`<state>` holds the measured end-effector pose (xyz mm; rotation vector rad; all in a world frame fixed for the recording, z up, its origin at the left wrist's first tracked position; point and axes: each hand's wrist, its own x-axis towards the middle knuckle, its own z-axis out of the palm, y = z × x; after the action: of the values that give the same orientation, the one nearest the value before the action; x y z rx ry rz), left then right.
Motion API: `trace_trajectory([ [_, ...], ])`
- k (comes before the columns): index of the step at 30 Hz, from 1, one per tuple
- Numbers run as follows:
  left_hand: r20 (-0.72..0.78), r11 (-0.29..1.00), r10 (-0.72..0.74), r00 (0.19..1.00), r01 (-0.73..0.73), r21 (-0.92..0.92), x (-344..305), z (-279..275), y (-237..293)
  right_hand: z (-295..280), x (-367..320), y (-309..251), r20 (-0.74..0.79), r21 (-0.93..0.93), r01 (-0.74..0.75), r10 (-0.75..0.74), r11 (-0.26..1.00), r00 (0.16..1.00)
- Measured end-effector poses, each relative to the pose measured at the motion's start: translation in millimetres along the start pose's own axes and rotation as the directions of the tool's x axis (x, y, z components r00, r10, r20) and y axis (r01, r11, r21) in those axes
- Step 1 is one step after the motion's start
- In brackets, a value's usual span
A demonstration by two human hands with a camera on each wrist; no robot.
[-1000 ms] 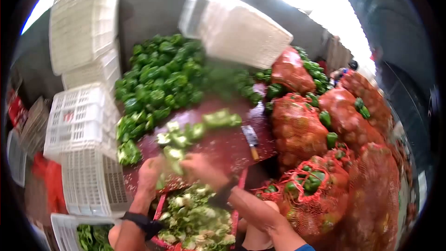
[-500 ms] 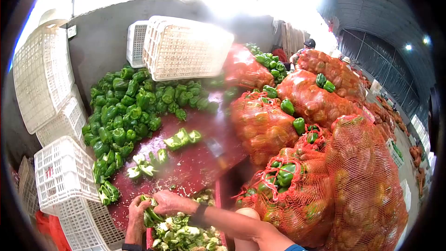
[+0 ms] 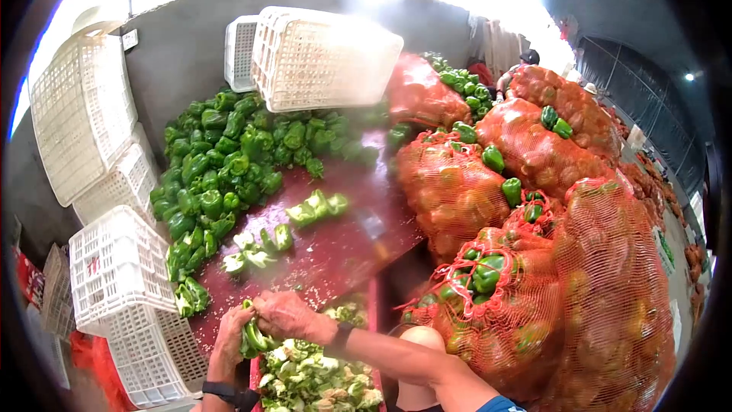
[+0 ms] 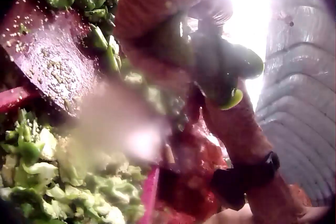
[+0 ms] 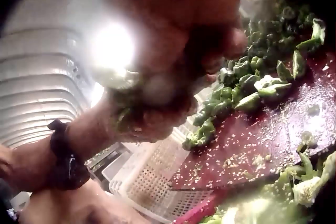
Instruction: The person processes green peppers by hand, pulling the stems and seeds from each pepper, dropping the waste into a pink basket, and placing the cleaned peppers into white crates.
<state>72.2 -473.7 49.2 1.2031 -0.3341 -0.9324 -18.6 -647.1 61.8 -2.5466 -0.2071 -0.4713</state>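
Above the bin of pale pepper scraps [image 3: 320, 381], the left hand [image 3: 231, 336] grips a green pepper [image 3: 255, 338]. Against its top, the right hand [image 3: 286, 314] has curled fingers pinching the same pepper. In the left wrist view the green pepper [image 4: 215, 66] shows between the two hands; its far side is hidden by fingers. Cut pepper pieces [image 3: 252, 253] lie on the dark red table [image 3: 335, 248], with more opened peppers [image 3: 316, 208] farther back.
A heap of whole green peppers [image 3: 221, 160] covers the table's back left. White crates [image 3: 122, 267] stand at the left, and another crate [image 3: 324, 61] rests behind the heap. Red mesh sacks [image 3: 450, 191] of peppers fill the right side. A blurred knife [image 3: 375, 227] lies on the table.
Since one second ago, both hands have come back from the cut pieces to above the scraps bin, with a pepper between them. The head view has shifted.
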Motion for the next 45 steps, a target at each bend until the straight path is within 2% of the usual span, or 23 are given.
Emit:
trace_trajectory([
  [2,-0.017,0.999,0.016,1.0,-0.016,-0.029,-2,5,1,4,3,3,-0.082,-0.006,0.018,-0.018,1.0,0.996],
  [4,0.079,1.0,0.011,0.997,-0.011,0.004,-13,18,22,4,9,6,0.027,0.052,-0.113,0.111,0.992,0.993],
  [5,0.064,0.998,0.037,0.997,-0.039,0.043,-12,15,20,3,5,7,-0.111,0.384,-0.069,0.12,0.921,0.987],
  [6,0.041,0.994,0.064,0.997,-0.067,0.091,-9,8,16,3,6,13,-0.137,0.418,0.004,0.059,0.909,0.989],
  [7,0.053,0.988,0.065,0.996,-0.072,0.137,-11,6,20,-16,3,3,-0.049,0.532,-0.063,0.105,0.844,0.993],
  [9,0.039,0.982,0.06,0.997,-0.066,0.179,-10,-1,15,-24,6,0,0.053,0.527,-0.18,0.179,0.831,0.982],
  [13,0.092,0.991,0.11,0.99,-0.102,-0.091,-15,5,19,-4,14,14,0.063,0.76,-0.202,0.24,0.618,0.969],
  [15,0.136,0.987,0.112,0.984,-0.094,-0.128,-18,10,26,-21,16,7,-0.027,0.786,-0.152,0.28,0.599,0.96],
  [17,0.095,0.991,0.101,0.99,-0.091,-0.103,-17,14,28,-52,23,-10,-0.054,0.746,-0.146,0.278,0.65,0.959],
  [18,0.115,0.984,0.129,0.985,-0.112,-0.141,-22,21,35,-66,26,-10,0.138,0.668,-0.296,0.278,0.682,0.951],
  [20,0.031,0.971,0.208,0.978,-0.202,-0.131,-15,15,28,-95,32,-10,0.506,0.39,-0.473,0.246,0.79,0.827],
  [21,-0.007,0.96,0.219,0.976,-0.217,-0.175,-15,14,27,-82,28,8,0.487,0.291,-0.376,0.202,0.88,0.85],
  [23,-0.058,0.944,0.271,0.961,-0.277,-0.181,-15,12,27,-68,21,16,0.459,0.284,-0.34,0.184,0.897,0.869],
  [25,-0.11,0.927,0.291,0.95,-0.308,-0.212,-16,18,28,-74,21,-5,0.438,0.464,-0.455,0.25,0.76,0.864],
  [28,-0.158,0.899,0.334,0.929,-0.364,-0.243,-15,21,28,-63,28,-9,0.45,0.005,-0.075,0.064,0.997,0.891],
  [31,-0.165,0.873,0.396,0.903,-0.426,-0.239,-12,23,29,-37,22,1,0.347,0.406,-0.251,0.106,0.879,0.932],
  [34,-0.293,0.878,0.432,0.853,-0.473,-0.082,-8,27,23,-27,14,-1,0.261,0.556,-0.211,0.073,0.804,0.963],
  [36,-0.319,0.86,0.493,0.81,-0.508,0.04,-9,29,21,-16,4,-5,0.16,0.502,-0.113,0.037,0.857,0.986],
  [38,-0.326,0.823,0.567,0.756,-0.533,0.196,-7,31,23,-19,6,-5,0.303,0.596,-0.307,0.146,0.742,0.942],
  [39,-0.302,0.769,0.639,0.708,-0.574,0.281,-3,32,21,-22,6,-16,0.304,0.797,-0.377,0.226,0.472,0.926],
  [40,-0.299,0.788,0.614,0.73,-0.546,0.284,-1,33,20,-22,6,-23,0.328,0.911,-0.385,0.301,0.151,0.895],
  [44,-0.288,0.864,0.486,0.825,-0.403,0.303,2,31,17,-23,9,-28,0.276,0.919,-0.349,0.332,0.184,0.902],
  [45,-0.289,0.885,0.448,0.846,-0.374,0.277,2,30,20,-25,12,-27,0.227,0.912,-0.318,0.328,0.259,0.917],
])
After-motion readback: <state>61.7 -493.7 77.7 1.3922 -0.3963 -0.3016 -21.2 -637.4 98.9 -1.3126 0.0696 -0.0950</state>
